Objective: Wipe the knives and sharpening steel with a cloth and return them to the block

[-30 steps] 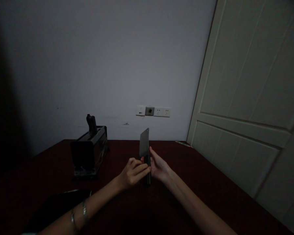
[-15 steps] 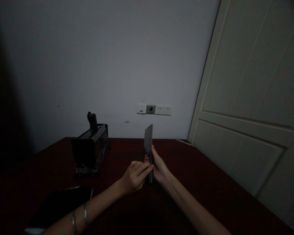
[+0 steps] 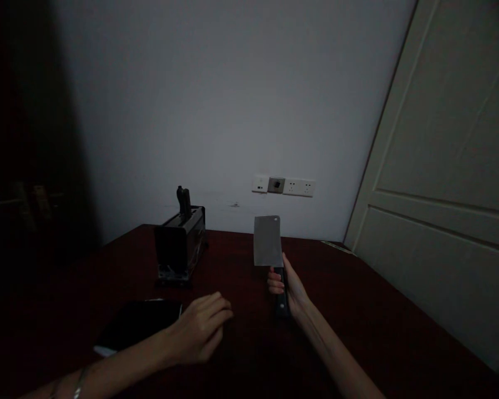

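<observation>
The right hand point(image 3: 294, 291) closes its fingers around the black handle point(image 3: 281, 302) of a cleaver point(image 3: 267, 241), blade up over the dark red table point(image 3: 237, 249), a grip that likely keeps skin off the edge. The left hand point(image 3: 200, 330), half-curled and seemingly holding nothing, hovers near a flat black object point(image 3: 139, 321). A knife block point(image 3: 174, 246) presumably keeps its black-handled tools point(image 3: 183, 200) upright.

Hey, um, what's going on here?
A person holds a cleaver by its black handle in the right-hand grip, broad side facing the camera. The left-hand grip is apart from it, half open, nothing visible in it. Left on the dark red table are a slotted stand with dark handles sticking up and, nearer, a flat black item.
</observation>
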`<state>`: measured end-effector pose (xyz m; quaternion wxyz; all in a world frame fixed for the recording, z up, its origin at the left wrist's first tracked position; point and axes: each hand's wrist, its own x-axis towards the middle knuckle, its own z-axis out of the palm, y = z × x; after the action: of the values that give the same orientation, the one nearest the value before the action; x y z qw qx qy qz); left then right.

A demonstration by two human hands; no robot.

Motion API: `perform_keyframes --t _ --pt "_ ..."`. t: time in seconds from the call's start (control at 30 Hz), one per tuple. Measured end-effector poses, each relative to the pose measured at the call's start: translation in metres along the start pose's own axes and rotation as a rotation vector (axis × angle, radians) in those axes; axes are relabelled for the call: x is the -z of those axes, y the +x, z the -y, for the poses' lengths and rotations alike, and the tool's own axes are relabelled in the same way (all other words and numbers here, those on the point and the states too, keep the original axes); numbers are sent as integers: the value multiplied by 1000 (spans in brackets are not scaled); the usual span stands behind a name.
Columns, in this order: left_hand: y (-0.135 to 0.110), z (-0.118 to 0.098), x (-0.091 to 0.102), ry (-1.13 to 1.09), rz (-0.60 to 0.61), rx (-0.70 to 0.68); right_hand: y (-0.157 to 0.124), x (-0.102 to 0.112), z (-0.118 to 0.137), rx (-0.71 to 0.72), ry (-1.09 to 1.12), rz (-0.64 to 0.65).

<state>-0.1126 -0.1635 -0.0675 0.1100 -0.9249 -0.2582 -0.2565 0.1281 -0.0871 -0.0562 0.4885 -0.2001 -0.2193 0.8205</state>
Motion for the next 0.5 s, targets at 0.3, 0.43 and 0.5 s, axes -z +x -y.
perform_keyframes --t 0.3,0.43,0.5 --pt "-84 61 44 281 570 865 11 30 -12 -33 12 134" --pt "-104 74 38 275 597 907 11 37 -14 -48 46 125" --pt "-107 76 33 265 581 914 10 39 -16 -40 41 121"
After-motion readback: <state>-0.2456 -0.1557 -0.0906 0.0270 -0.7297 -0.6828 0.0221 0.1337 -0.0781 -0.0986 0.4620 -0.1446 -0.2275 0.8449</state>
